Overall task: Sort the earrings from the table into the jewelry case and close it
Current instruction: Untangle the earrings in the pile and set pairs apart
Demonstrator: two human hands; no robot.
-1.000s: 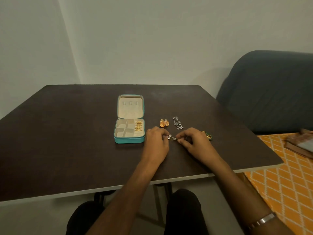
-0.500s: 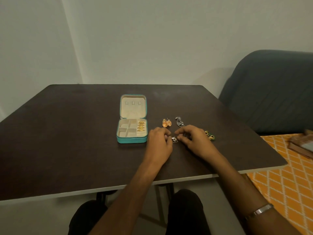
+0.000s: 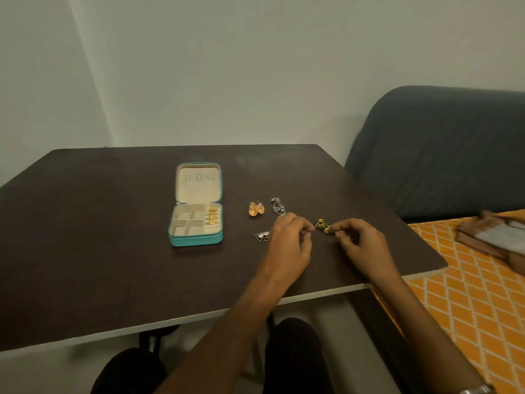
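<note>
A teal jewelry case (image 3: 196,240) lies open on the dark table (image 3: 85,251), with gold earrings (image 3: 212,216) in its right compartment. Right of the case lie orange earrings (image 3: 256,209), silver dangling earrings (image 3: 277,206) and small triangular silver earrings (image 3: 262,236). My left hand (image 3: 290,240) and my right hand (image 3: 360,242) meet at the green and gold earrings (image 3: 323,225). The fingertips of both hands pinch this pair from either side, just above the table.
A dark blue sofa (image 3: 443,149) stands to the right of the table. An orange patterned cloth (image 3: 468,294) with a brown folded item (image 3: 494,237) lies at the right. The table's front edge runs just below my wrists.
Both hands left the triangular silver earrings, which now lie on the table left of my left hand. The hands moved right and took hold of the green and gold earrings.
</note>
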